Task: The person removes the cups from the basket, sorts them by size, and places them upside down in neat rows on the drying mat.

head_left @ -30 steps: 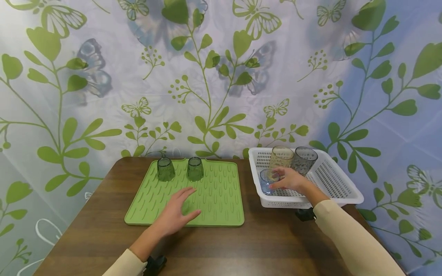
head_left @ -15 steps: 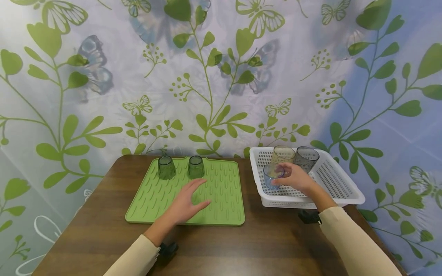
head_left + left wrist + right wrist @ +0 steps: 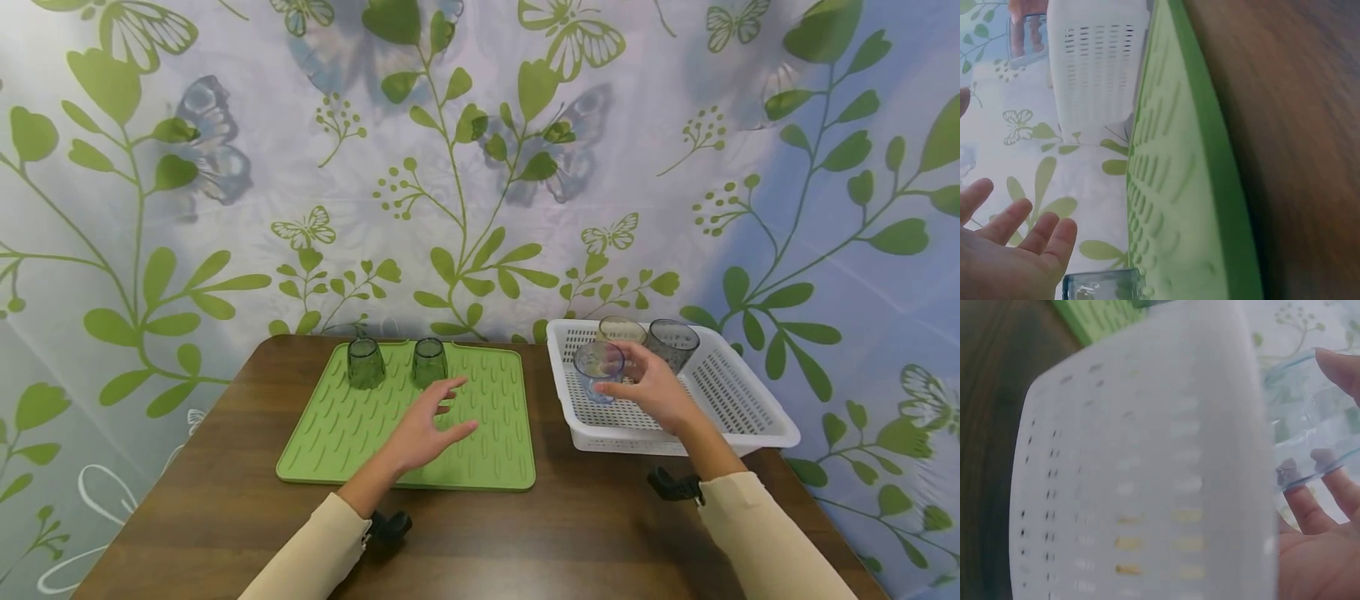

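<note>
My right hand [image 3: 654, 385] grips a clear blue glass [image 3: 598, 368] by its side, over the left part of the white plastic basket [image 3: 776, 425]. In the right wrist view, thumb and fingers wrap the blue glass [image 3: 1310, 419] just beyond the basket wall [image 3: 1141, 456]. An amber glass [image 3: 622, 330] and a grey glass [image 3: 672, 340] stand behind it in the basket. My left hand [image 3: 422, 429] hovers with spread fingers over the green drying mat [image 3: 487, 450], holding nothing. Two green glasses stand upside down at the mat's back: one on the left [image 3: 365, 363], one nearer the middle [image 3: 430, 363].
The mat and basket lie side by side on a brown wooden table [image 3: 525, 542], with a strip of wood between them. A curtain [image 3: 480, 167] printed with leaves and butterflies hangs right behind the table's back edge.
The right hand has lifted the blue glass up from the basket floor and slightly to the right. The left hand has drifted right and a little up over the mat.
</note>
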`<state>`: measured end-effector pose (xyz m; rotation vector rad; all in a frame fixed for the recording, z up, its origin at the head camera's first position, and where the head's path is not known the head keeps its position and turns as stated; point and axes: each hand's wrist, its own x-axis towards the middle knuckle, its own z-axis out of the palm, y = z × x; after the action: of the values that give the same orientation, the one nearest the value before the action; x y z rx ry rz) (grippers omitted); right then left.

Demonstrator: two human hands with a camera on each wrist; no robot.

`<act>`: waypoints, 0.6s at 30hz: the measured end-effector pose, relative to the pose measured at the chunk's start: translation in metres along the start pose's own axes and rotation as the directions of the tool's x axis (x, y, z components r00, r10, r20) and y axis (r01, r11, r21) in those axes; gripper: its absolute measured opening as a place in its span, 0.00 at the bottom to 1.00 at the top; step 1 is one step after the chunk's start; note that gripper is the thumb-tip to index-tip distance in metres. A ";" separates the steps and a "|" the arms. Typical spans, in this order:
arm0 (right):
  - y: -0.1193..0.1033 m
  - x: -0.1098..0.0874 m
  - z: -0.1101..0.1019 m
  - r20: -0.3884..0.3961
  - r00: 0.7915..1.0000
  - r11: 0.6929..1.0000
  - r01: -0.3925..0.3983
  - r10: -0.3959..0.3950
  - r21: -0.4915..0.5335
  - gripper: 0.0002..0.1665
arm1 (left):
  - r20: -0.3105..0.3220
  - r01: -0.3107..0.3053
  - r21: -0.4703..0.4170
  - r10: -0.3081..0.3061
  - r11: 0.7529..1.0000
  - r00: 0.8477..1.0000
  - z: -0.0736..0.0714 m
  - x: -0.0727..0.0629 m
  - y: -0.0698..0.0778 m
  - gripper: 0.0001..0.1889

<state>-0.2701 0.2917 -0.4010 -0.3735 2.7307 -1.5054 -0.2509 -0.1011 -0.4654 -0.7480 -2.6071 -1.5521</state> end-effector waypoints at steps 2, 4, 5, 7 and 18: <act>-0.005 -0.003 0.002 -0.012 1.000 1.000 0.015 -0.015 0.018 0.50 | 0.008 0.002 -0.032 -0.001 0.999 1.000 0.001 0.002 0.002 0.38; -0.010 -0.004 0.005 -0.019 0.999 0.999 0.034 -0.033 0.042 0.50 | 0.016 -0.006 -0.074 0.007 0.997 1.000 0.002 0.004 0.005 0.39; -0.012 -0.006 0.006 -0.021 0.999 0.998 0.041 -0.040 0.052 0.49 | 0.022 -0.007 -0.091 0.009 0.996 1.000 0.003 0.005 0.006 0.39; -0.017 -0.007 0.010 -0.025 0.999 0.997 0.046 -0.044 0.064 0.49 | 0.035 -0.002 -0.117 0.007 0.993 0.999 0.003 0.007 0.009 0.40; -0.035 -0.011 0.029 -0.011 0.996 0.995 0.089 -0.090 -0.035 0.50 | 0.060 0.001 -0.184 0.010 0.983 0.998 0.010 0.019 0.024 0.40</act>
<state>-0.2490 0.2522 -0.3885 -0.4949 2.7882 -1.4869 -0.2553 -0.0757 -0.4459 -0.8243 -2.5243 -1.8169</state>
